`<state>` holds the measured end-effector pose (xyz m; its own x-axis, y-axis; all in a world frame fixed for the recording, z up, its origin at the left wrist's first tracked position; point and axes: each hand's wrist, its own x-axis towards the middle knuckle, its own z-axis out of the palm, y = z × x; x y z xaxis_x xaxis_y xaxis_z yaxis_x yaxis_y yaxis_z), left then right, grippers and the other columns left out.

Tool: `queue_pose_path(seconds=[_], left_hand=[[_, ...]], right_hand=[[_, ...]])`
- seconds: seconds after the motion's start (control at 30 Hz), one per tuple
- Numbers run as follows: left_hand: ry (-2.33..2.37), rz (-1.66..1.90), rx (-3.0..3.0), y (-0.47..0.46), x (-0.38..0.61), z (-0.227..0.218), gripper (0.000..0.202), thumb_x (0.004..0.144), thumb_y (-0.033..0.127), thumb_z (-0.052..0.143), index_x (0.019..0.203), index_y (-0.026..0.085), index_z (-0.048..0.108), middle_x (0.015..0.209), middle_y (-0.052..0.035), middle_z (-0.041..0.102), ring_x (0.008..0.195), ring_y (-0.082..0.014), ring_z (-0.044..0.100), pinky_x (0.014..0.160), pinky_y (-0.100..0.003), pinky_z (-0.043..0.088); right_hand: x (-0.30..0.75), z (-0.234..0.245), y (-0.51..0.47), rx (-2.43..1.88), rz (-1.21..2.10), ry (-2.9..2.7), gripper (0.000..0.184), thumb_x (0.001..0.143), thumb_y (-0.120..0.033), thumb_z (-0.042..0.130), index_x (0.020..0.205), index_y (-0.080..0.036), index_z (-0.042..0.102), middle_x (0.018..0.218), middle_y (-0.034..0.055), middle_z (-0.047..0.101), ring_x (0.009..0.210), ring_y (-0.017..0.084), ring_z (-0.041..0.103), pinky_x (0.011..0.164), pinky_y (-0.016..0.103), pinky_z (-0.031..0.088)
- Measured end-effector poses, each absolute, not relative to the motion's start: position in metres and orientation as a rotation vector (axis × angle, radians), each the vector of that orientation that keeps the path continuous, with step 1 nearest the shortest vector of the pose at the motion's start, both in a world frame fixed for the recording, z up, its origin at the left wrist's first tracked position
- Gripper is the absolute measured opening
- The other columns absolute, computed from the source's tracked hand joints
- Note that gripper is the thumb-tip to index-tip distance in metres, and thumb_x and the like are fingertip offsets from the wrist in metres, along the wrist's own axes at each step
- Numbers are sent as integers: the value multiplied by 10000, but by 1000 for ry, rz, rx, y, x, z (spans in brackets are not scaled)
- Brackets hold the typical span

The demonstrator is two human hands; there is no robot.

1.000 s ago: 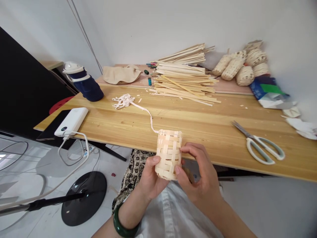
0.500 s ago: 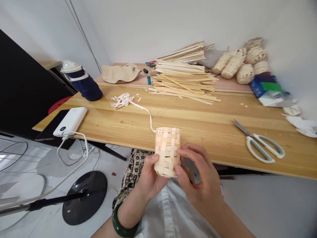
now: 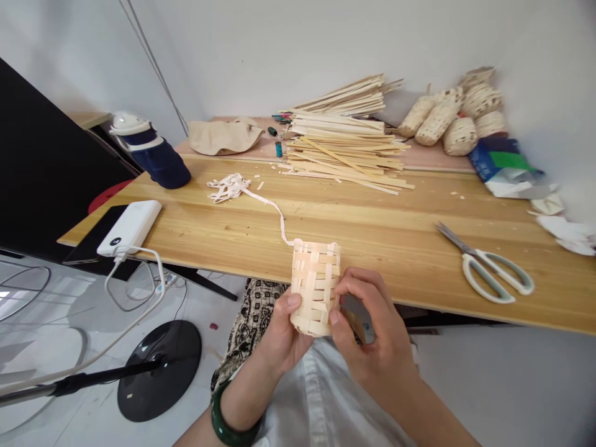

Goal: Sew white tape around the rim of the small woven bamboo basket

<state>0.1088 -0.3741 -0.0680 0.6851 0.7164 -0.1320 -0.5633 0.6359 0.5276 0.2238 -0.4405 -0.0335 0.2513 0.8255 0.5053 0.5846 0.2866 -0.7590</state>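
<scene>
A small cylindrical woven basket [image 3: 316, 288] of pale flat strips is held just off the table's front edge. My left hand [image 3: 282, 332] grips its lower left side, thumb on the weave and fingers underneath, partly hidden. On the right side, my right hand [image 3: 372, 323] has its thumb and index finger against the basket wall; the other fingers are curled behind. From the basket's upper rim a pale ribbon-like strip [image 3: 274, 205] runs back to a loose tangle [image 3: 228, 187] on the table.
Scissors [image 3: 487, 264] with white handles lie to the right on the wooden table [image 3: 209, 236]. Bundles of flat strips [image 3: 344, 155] and several woven pieces [image 3: 442, 118] are at the back. A dark blue bottle [image 3: 158, 155] and a white power bank [image 3: 130, 226] with a cable are at left.
The basket has turned slightly in my hands, so its weave shows at a slightly different angle. Both hands stay in nearly the same place on it.
</scene>
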Motion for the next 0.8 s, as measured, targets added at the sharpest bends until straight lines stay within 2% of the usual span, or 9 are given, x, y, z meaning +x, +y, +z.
queue_pose_path(seconds=[0.17,0.4,0.63,0.8], left_hand=[[339,752,471,-374,109,-70,461,727,457,736,1046,124,742,943,-104,766,1046,-326,674,919,-393,528],[312,711,469,-373,107,-70,419,745,468,722,976,121,759,862,-102,769,997,-318,697,918,-401,535],[338,709,503,-373,107,-66,548,735,466,722,1136,92,701,918,-125,765,1010,-333,687,911,-415,535],[355,690,517,-372,106,-65,556,733,460,710,1144,86,685,961,-145,759,1052,-351,669,902,-420,537]], right_hand=[[222,-36,-441,-1389,285,-1414,213,867,-122,539,1050,-231,549,1072,40,521,989,148,562,800,248,521],[221,-39,-442,-1428,342,-1332,326,865,-163,573,1178,-244,526,1145,55,536,1036,178,568,872,322,530],[223,-40,-444,-1458,283,-1353,346,873,-179,575,1211,-241,534,1190,70,529,1060,191,587,889,344,549],[225,-39,-444,-1458,276,-1396,346,866,-175,576,1202,-236,528,1188,83,524,1053,200,599,860,340,570]])
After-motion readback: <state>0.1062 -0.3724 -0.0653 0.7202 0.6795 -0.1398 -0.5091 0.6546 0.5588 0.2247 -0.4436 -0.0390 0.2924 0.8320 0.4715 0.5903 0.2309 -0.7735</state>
